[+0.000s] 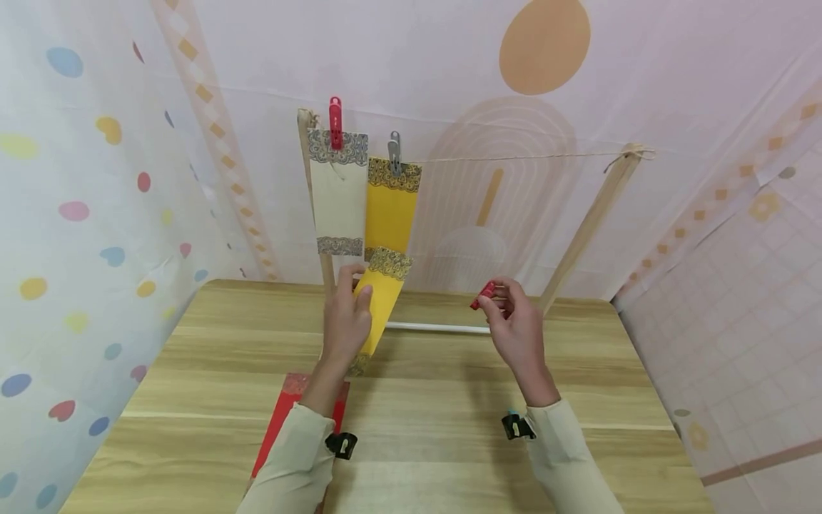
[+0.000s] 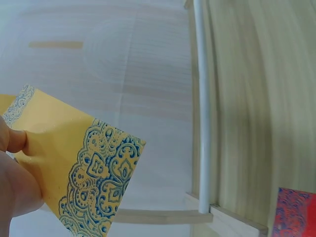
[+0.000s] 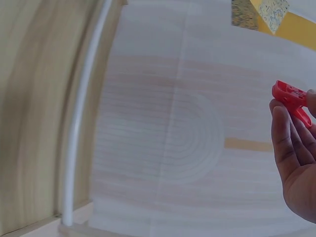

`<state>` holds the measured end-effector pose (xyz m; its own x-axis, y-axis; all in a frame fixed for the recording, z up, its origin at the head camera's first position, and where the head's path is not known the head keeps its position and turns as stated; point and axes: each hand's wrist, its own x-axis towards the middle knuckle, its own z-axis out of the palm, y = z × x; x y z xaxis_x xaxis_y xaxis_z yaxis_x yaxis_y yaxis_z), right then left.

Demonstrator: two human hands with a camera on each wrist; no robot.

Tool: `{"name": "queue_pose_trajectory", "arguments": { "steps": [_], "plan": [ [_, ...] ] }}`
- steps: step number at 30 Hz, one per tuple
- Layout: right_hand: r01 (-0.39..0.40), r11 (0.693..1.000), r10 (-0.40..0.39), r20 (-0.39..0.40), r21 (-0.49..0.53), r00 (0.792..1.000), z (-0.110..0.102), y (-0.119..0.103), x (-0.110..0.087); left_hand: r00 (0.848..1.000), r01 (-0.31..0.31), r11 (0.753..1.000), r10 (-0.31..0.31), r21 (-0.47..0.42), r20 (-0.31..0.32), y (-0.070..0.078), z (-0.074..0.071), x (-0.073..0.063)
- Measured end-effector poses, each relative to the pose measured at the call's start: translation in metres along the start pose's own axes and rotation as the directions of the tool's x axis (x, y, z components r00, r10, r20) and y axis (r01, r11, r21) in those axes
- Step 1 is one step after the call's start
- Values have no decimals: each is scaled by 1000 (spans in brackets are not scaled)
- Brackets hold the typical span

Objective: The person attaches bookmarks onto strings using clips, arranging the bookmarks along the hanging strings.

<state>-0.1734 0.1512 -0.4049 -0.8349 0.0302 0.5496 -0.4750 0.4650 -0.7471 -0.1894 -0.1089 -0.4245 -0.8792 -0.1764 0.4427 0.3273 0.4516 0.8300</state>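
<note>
Below the string (image 1: 514,156), the left hand (image 1: 347,321) pinches a loose yellow card (image 1: 384,294) between thumb and fingers, the card tilted and its patterned upper end overlapping, in the head view, the foot of the hanging yellow card (image 1: 389,210). Also below the string, farther right, the right hand (image 1: 519,332) has its thumb and fingers closed on a small red clip (image 1: 484,294), well apart from the loose card. On the string's left part, a red peg (image 1: 335,123) holds a white card (image 1: 339,203), and just beside it a grey peg (image 1: 394,152) holds the hanging yellow card. The string's right end is tied to a wooden post (image 1: 591,225). Beneath the string's left side, a red card (image 1: 280,417) lies on the bench (image 1: 424,442), partly hidden by the left forearm.
</note>
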Motion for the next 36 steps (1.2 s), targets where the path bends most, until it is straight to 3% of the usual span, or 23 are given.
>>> {"name": "queue_pose_trajectory", "arguments": {
  "steps": [8,26,36],
  "plan": [
    [3,1000,-3,15,-16,1000,1,-13,19,997,-76,997,75,-13,-9,16,7,10],
    [171,985,-170,29,-31,985,7,-44,55,979,-202,979,201,-27,-37,44,18,27],
    [255,967,-256,9,15,967,6,-68,78,975,-221,973,217,-73,-57,59,24,39]
  ]
}}
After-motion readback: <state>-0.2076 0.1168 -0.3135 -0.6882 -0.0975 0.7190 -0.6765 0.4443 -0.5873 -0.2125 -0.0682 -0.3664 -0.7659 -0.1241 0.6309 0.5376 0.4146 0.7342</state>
